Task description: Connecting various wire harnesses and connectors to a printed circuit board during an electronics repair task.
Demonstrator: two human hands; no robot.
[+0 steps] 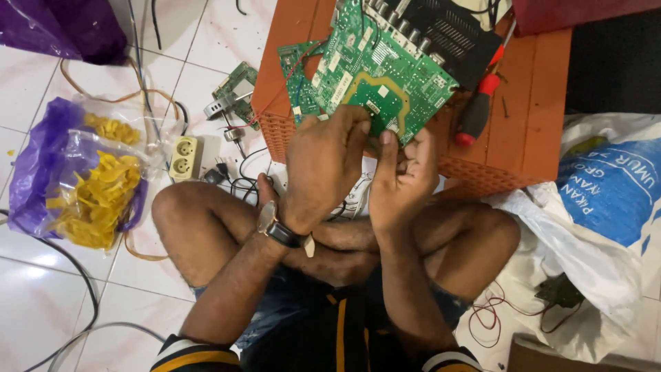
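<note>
Green board (385,79) sits at frame upper centre, half on the orange crate (537,103), its near edge overhanging toward the lap. Left hand (323,165) curls over that edge, fingers closed on it; right hand (403,176) pinches the same edge from below, thumb up. Can't tell if anything small is between the fingers. Risks: board pivots off the crate if grip slips; flexing it could crack traces; solder points may prick fingertips. Red screwdriver (478,110) lies just right of the board, could roll off. Small board (299,76) to the left hangs by wires, snag hazard.
</note>
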